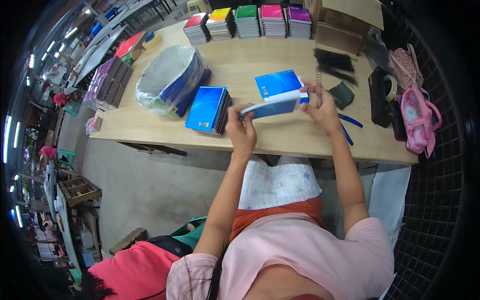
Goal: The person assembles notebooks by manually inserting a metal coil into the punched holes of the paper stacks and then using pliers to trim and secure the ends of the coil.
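- The left hand (241, 131) has its fingers closed on the near end of a blue-covered notebook (272, 107), held level above the desk (250, 75); the grip looks meant to steady the book edge-on.
- The right hand (322, 107) pinches the notebook's far end, fingers closed round it, and seems to press a thin wire spiral (318, 89) against that edge; the spiral stands upright just beyond the fingertips, as if lined up with the binding holes.
- Just beyond the fingers, flat on the desk, lies a second blue notebook (276, 84), within easy reach.
- To the left of the left hand sits a short pile of bound blue notebooks (207, 110), spirals facing the worker, apparently stacked as finished.
- Farther left, a round tub lined with clear plastic (170, 80) rests on the desk.
- To the right of the right hand lie a dark green cloth (343, 95) and blue-handled pliers (348, 125), with a heap of black spirals (335, 66) beyond them, likely kept close as stock.
- At the desk's far edge, five stacks of notebooks with coloured covers (247, 21) stand in a row beside cardboard boxes (345, 20).
- On the far right, a black tape dispenser (384, 95) and a pink bag (419, 120) sit well apart from the work.
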Available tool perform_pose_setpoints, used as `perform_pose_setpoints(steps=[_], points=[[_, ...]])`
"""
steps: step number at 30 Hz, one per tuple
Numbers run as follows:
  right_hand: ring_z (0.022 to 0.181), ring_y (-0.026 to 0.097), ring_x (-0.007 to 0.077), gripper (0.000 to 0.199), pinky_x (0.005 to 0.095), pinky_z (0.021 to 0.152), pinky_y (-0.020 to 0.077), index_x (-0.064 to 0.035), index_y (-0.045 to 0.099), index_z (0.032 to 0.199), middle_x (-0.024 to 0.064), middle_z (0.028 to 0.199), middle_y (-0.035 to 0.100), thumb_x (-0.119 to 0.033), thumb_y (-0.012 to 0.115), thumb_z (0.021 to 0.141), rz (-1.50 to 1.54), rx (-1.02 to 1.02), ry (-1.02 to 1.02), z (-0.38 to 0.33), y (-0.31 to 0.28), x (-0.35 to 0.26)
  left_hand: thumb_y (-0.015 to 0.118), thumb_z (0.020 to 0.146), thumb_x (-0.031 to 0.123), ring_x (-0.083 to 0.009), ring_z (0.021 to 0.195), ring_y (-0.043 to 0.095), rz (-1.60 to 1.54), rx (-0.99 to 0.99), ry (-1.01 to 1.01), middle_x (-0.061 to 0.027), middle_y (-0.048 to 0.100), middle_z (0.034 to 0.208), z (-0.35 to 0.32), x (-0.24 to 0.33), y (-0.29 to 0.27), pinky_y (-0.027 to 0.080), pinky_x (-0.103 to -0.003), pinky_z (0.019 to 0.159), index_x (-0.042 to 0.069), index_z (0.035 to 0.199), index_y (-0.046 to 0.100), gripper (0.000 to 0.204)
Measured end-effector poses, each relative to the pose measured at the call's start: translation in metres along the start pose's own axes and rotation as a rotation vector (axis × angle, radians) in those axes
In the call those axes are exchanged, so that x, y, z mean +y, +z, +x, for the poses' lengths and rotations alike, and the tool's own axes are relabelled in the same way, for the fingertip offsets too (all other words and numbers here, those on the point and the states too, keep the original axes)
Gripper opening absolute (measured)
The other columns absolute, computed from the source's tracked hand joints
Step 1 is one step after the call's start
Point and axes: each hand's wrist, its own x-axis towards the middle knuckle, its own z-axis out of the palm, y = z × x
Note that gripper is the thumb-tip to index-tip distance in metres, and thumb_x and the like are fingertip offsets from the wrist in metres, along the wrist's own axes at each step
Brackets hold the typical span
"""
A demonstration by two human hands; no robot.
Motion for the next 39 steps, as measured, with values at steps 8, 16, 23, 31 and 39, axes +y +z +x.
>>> perform_pose_setpoints(steps=[8,16,23,31,39], points=[[0.059,0.041,0.0036,0.023,0.0214,0.054,0.0355,-0.0053,0.073,0.102,-0.0080,0.065,0.052,-0.019,0.080,0.084,-0.047,0.090,0.165,-0.043,0.013,0.039,0.064,0.087,-0.001,-0.0341,0.106,0.059,0.011,-0.184,-0.088,-0.0204,0.058,0.114,-0.024,-0.013,0.030,0.046,-0.040,0.094,0.006,0.128,0.057,0.042],[0.066,0.047,0.0071,0.027,0.0223,0.062,0.0401,-0.0003,0.068,0.110,-0.0019,0.074,0.056,-0.024,0.066,0.096,-0.157,0.333,-0.286,-0.046,0.022,0.020,0.064,0.089,0.003,-0.0324,0.103,0.054,0.015,-0.297,-0.180,-0.0164,0.055,0.106,-0.027,-0.015,0.030,0.046,-0.042,0.088,0.006,0.108,0.065,0.019],[0.074,0.054,0.0106,0.027,0.0237,0.069,0.0434,-0.0053,0.068,0.122,0.0041,0.080,0.062,-0.015,0.061,0.098,-0.159,0.106,0.004,-0.063,-0.044,0.012,0.068,0.087,0.007,-0.0307,0.096,0.054,0.049,-0.224,-0.032,-0.0152,0.054,0.101,-0.027,-0.014,0.037,0.046,-0.037,0.083,0.003,0.098,0.065,0.011],[0.069,0.056,0.0182,0.026,0.0289,0.065,0.0442,-0.0083,0.074,0.113,0.0106,0.077,0.062,-0.003,0.067,0.089,-0.404,-0.022,-0.149,-0.055,-0.052,-0.001,0.072,0.088,0.013,-0.0220,0.094,0.052,0.003,-0.249,-0.056,-0.0089,0.054,0.097,-0.026,-0.025,0.036,0.043,-0.032,0.084,0.002,0.095,0.064,0.015],[0.077,0.063,0.0210,0.025,0.0292,0.072,0.0496,-0.0077,0.075,0.109,0.0105,0.088,0.067,0.000,0.067,0.086,-0.353,-0.107,-0.203,-0.045,-0.044,0.005,0.072,0.088,0.013,-0.0207,0.093,0.052,-0.035,-0.277,-0.070,-0.0081,0.051,0.095,-0.021,-0.024,0.032,0.043,-0.030,0.083,0.002,0.095,0.064,0.015]])
